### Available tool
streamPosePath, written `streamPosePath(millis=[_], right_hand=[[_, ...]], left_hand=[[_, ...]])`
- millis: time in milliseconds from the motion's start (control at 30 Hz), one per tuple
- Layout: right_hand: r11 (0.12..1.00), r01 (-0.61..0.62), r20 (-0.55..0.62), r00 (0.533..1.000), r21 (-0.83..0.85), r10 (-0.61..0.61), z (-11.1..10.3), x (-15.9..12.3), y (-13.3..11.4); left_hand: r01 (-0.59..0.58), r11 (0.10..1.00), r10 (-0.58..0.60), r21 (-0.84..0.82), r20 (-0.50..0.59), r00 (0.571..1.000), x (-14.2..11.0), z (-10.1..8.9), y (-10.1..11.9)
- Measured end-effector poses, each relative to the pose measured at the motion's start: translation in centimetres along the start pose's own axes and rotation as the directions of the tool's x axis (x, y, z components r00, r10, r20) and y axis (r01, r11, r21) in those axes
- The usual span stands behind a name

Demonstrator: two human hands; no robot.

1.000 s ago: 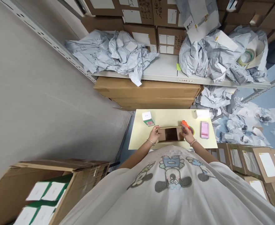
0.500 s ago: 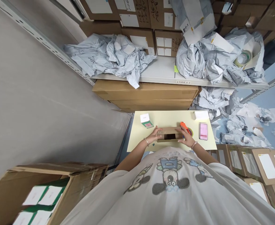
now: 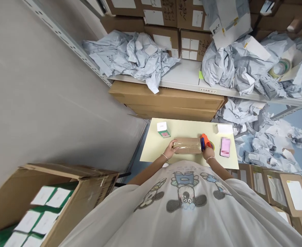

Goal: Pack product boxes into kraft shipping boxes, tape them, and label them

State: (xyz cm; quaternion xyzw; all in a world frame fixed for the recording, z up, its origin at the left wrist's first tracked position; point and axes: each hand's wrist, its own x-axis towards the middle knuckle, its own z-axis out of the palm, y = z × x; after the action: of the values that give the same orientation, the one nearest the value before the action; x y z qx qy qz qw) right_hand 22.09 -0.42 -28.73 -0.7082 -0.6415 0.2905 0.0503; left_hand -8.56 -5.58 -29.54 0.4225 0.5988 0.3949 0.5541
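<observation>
A small brown cardboard box (image 3: pixel 188 146) lies on the pale yellow table (image 3: pixel 151 152), its top flaps closed and a strip of clear tape running along it. My left hand (image 3: pixel 170 149) grips the box's left end. Around the handle of an orange and blue tape dispenser (image 3: pixel 205 140) my right hand (image 3: pixel 207 152) is closed, at the box's right end. The dispenser's roll partly shows behind it. Left of the box stands a green and white small carton (image 3: pixel 163 130).
A pink-screened phone (image 3: pixel 225 147) and a white box (image 3: pixel 224 129) are at the table's right. Behind is a shelf (image 3: pixel 181 70) with crumpled grey mailing bags (image 3: pixel 137 56). At lower left, an open carton (image 3: pixel 94 192) holds several green-and-white boxes.
The box's flaps, open before, are now closed with tape over them. My right hand has moved from the box's right end onto the tape dispenser. The view has shifted slightly.
</observation>
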Motion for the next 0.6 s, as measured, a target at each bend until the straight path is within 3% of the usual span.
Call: streamPosePath(millis=[100,200,267,333,400,500,600], right_hand=[[0.973,-0.110,-0.116,0.984,0.201,0.135,-2.6,0.2,0.3],[0.907,0.000,-0.240,0.965,0.421,0.111,-6.9,0.5,0.2],[0.849,0.133,-0.264,0.964,0.511,0.008,-9.6,0.5,-1.1],[0.838,0.239,-0.191,0.968,0.490,-0.164,-11.4,0.5,-3.9],[0.853,0.317,-0.061,0.945,0.415,-0.322,-11.9,0.3,-7.6],[0.867,0.439,0.142,0.867,0.235,-0.477,-10.5,0.3,-13.3],[0.842,0.539,0.251,0.811,0.033,-0.529,-8.3,0.5,-17.3]], left_hand=[[0.005,1.000,-0.004,-0.006,0.026,1.000,0.1,0.0,0.0],[0.000,1.000,0.000,-0.013,0.012,1.000,0.0,0.2,-0.1],[-0.011,1.000,0.011,-0.027,0.003,1.000,-0.1,0.3,-0.1],[-0.022,0.999,0.023,-0.050,0.017,1.000,-0.3,0.4,0.0],[-0.028,0.997,0.031,-0.070,0.041,0.999,-0.4,0.4,0.1],[-0.045,0.996,0.047,-0.076,0.026,0.999,-0.2,0.2,0.4],[-0.080,0.993,0.081,-0.085,0.009,0.997,0.2,-0.3,0.3]])
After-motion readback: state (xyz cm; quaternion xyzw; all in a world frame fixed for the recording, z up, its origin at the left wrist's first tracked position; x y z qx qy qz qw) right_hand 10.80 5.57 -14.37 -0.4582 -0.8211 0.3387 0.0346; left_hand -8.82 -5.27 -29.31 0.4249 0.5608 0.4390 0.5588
